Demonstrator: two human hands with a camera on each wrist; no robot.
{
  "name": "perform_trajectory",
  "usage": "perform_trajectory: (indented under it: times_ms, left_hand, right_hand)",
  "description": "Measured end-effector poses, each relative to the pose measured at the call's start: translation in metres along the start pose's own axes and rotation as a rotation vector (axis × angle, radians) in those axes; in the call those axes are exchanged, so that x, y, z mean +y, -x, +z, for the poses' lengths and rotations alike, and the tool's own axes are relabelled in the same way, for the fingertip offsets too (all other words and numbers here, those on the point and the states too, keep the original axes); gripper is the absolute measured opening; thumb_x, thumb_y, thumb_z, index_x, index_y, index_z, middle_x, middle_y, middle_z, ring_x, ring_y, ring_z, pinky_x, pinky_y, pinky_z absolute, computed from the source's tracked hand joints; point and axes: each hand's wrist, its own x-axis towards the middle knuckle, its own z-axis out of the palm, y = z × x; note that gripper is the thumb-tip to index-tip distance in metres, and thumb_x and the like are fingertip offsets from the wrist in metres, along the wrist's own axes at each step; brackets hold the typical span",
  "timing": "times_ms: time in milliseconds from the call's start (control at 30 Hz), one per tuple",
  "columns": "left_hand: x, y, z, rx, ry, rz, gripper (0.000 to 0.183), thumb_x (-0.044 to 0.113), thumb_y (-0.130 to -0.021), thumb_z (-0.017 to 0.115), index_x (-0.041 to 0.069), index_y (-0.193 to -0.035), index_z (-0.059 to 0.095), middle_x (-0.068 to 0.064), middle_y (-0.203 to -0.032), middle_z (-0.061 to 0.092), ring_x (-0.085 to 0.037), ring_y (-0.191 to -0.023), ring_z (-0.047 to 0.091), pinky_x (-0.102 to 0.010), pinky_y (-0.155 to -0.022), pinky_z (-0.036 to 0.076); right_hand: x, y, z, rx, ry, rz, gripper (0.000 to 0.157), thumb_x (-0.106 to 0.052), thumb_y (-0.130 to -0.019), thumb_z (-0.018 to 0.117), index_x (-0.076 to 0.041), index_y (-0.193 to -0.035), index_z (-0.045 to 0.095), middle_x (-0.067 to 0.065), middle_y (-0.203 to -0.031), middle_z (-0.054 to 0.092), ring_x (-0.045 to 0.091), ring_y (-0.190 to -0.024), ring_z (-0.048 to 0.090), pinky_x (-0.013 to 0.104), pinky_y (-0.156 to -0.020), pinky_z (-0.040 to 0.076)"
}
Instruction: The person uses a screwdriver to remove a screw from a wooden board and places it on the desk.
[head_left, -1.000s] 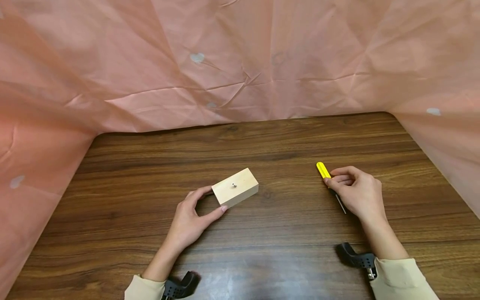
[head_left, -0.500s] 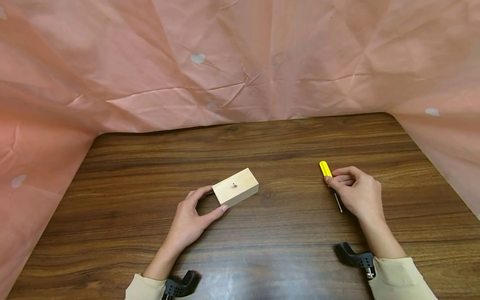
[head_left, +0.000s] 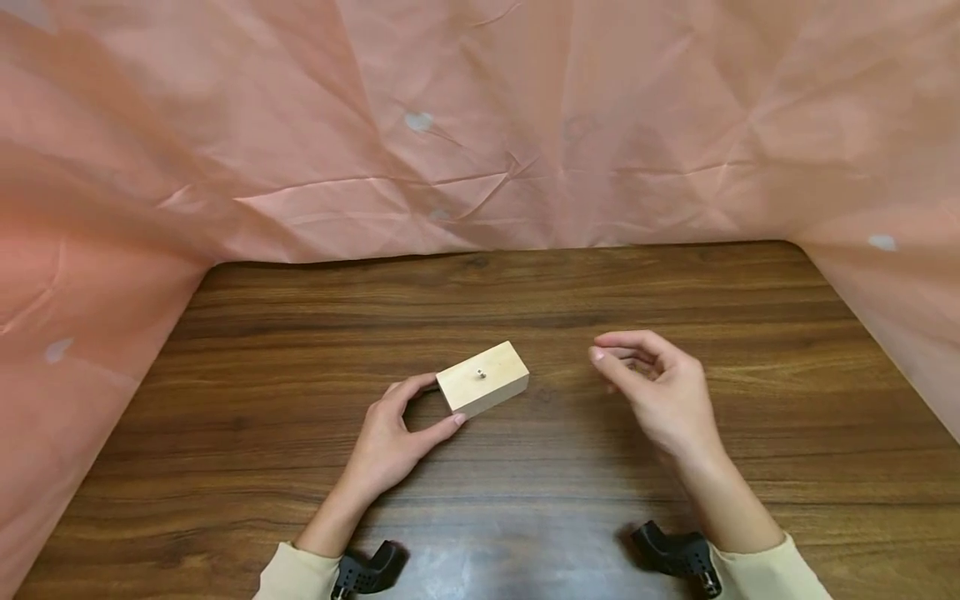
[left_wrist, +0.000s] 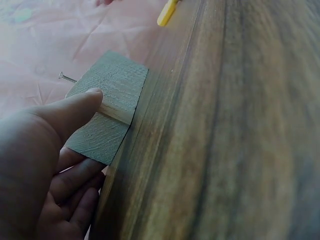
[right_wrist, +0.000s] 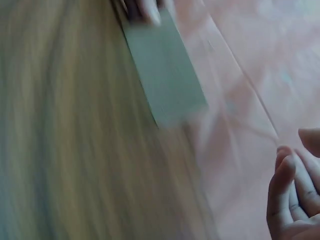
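Note:
A pale wooden block (head_left: 483,379) lies on the brown table, and a small metal screw (left_wrist: 64,77) sticks out of its top face. My left hand (head_left: 390,442) grips the block's near left end between thumb and fingers. To the right of the block, my right hand (head_left: 667,400) is held above the table with loosely bent fingers and nothing between them. A screwdriver's yellow handle (left_wrist: 168,13) shows at the top of the left wrist view, apart from the right hand. In the head view the screwdriver cannot be seen.
Wood-grain tabletop (head_left: 300,333) surrounds both hands. Pink cloth (head_left: 495,125) hangs along the back and both sides of the table. A black wrist mount (head_left: 371,571) is on the left wrist, and another mount (head_left: 675,554) is on the right.
My right hand has let go of the yellow screwdriver and moved left toward the block. The left hand keeps its grip on the block. The head view has shifted slightly.

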Motion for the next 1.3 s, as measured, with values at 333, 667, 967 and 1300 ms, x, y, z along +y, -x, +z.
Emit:
perform_trajectory:
  times_ms: [333, 667, 967, 1300]
  left_hand:
    - [0.000, -0.003, 0.009, -0.014, 0.005, 0.006, 0.059, 0.037, -0.086, 0.092, 0.020, -0.138, 0.071, -0.006, -0.136, 0.073, -0.027, -0.134, 0.064, -0.055, -0.116, 0.047]
    - [0.002, -0.006, 0.010, -0.008, -0.008, 0.013, 0.060, 0.037, -0.086, 0.092, 0.018, -0.139, 0.071, -0.007, -0.137, 0.072, -0.028, -0.135, 0.064, -0.055, -0.116, 0.047]
    - [0.004, -0.007, 0.012, -0.014, 0.001, 0.012, 0.060, 0.038, -0.086, 0.092, 0.018, -0.139, 0.071, -0.006, -0.137, 0.072, -0.028, -0.135, 0.063, -0.057, -0.116, 0.047]
    - [0.003, -0.009, 0.013, -0.022, 0.015, 0.020, 0.059, 0.038, -0.086, 0.092, 0.019, -0.138, 0.071, -0.006, -0.136, 0.072, -0.027, -0.134, 0.064, -0.056, -0.116, 0.047]
  right_hand:
    - [0.016, -0.003, 0.061, -0.200, -0.006, -0.047, 0.030, -0.005, -0.090, 0.086, -0.001, -0.119, 0.078, 0.014, -0.105, 0.082, 0.006, -0.080, 0.071, 0.019, -0.067, 0.055]
    - [0.019, -0.007, 0.075, -0.233, 0.052, -0.096, 0.032, -0.004, -0.085, 0.090, -0.010, -0.115, 0.082, 0.013, -0.107, 0.083, 0.004, -0.073, 0.062, 0.017, -0.063, 0.051]
    - [0.020, -0.008, 0.087, -0.156, 0.168, -0.147, 0.016, -0.011, -0.082, 0.093, -0.018, -0.095, 0.086, 0.004, -0.079, 0.070, 0.010, -0.069, 0.053, 0.020, -0.060, 0.041]
    - [0.023, -0.006, 0.090, -0.121, 0.162, -0.141, 0.008, -0.012, -0.087, 0.090, -0.015, -0.093, 0.085, 0.002, -0.072, 0.059, 0.011, -0.068, 0.050, 0.021, -0.058, 0.038]
